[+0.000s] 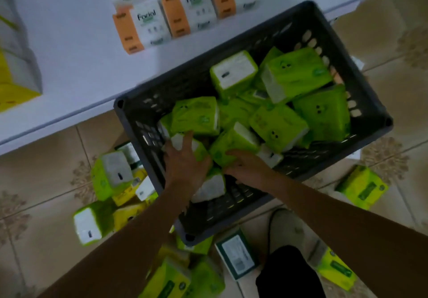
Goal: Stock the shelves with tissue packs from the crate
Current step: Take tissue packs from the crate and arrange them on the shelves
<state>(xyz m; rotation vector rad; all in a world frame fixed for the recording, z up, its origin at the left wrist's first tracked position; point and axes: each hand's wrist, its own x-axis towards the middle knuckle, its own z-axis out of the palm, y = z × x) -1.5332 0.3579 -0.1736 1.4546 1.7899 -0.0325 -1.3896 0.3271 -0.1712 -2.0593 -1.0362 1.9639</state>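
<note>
A dark grey plastic crate (pixel 361 82) stands on the tiled floor against the white shelf (pixel 76 50). It holds several green tissue packs (pixel 296 75). Both my hands reach into its near end. My left hand (pixel 185 156) lies over a green pack (pixel 196 146), its fingers spread across the top. My right hand (pixel 245 164) holds another green pack (pixel 234 142) from the near side, fingers curled under its edge. A further pack (pixel 210 186) lies below my wrists.
Orange-and-white facial tissue packs (pixel 176 10) stand in rows on the shelf, yellow packs (pixel 16 75) at its left end. Green and yellow packs (pixel 111 177) lie scattered on the floor left of, below and right of the crate. A white-and-green box (pixel 236 253) sits near my knee.
</note>
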